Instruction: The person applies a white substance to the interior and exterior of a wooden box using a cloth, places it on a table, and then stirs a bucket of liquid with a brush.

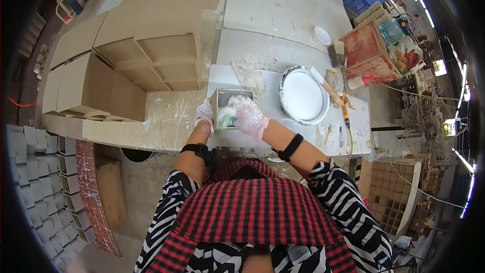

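Note:
A small open box [235,93] with a greyish inside and tan outer walls sits on the worktable's white sheet in front of me. My left hand [204,111], in a paint-smeared thin glove, grips the box by its left side. Over the box opening is my right hand [249,117], gloved in pinkish-white and slightly blurred. Its fingers are closed on a green sponge-like pad [226,118], whose exact kind is hard to make out. To the right stands a round tub of white paint [303,95] with a paint-crusted rim.
Tan boxes [166,50] stand stacked at the left of the table. A crumpled plastic sheet [251,78] lies behind the box. Right of the tub are a brush [326,86], an orange air gun [345,102] with hose, and a red-stained crate [369,53]. A white bowl [321,36] is farther back.

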The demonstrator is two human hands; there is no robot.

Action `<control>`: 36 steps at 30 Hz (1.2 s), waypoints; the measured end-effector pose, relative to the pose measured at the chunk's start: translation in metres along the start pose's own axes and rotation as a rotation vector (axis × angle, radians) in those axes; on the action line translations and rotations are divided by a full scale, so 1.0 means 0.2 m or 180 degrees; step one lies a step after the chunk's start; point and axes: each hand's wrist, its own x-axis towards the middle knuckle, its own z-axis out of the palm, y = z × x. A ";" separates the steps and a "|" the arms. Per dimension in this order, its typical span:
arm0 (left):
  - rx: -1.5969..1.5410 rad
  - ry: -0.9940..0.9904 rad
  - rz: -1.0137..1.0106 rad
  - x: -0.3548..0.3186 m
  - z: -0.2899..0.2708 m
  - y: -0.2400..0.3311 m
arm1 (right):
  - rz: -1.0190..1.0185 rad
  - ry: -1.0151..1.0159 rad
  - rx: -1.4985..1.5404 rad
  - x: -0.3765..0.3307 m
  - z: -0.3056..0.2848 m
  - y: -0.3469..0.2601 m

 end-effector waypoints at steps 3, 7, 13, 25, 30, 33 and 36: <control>0.0954 -0.0109 0.0156 -0.02 0.00 0.07 | 0.0774 0.0413 -0.0426 0.07 0.01 0.09; -0.0099 -0.0133 -0.0094 0.08 0.03 -0.09 | 0.0810 0.0358 -0.0742 0.05 -0.11 0.05; 0.0396 -0.0032 0.0259 -0.08 0.00 0.07 | 0.1710 -0.0074 -0.0136 -0.06 -0.17 0.07; 0.0731 0.0018 0.0211 -0.02 0.01 0.02 | 0.0538 0.0572 0.0393 0.14 0.04 -0.06; 0.0466 -0.0003 0.0012 -0.09 -0.04 0.10 | 0.0198 -0.0666 0.0890 -0.03 -0.21 0.04; 0.0677 -0.0012 0.0099 -0.16 -0.07 0.17 | 0.1252 -0.0756 0.0918 -0.06 -0.34 0.05; 0.0539 -0.0038 -0.0109 -0.17 -0.09 0.18 | 0.1548 -0.1234 0.0725 -0.08 -0.36 0.00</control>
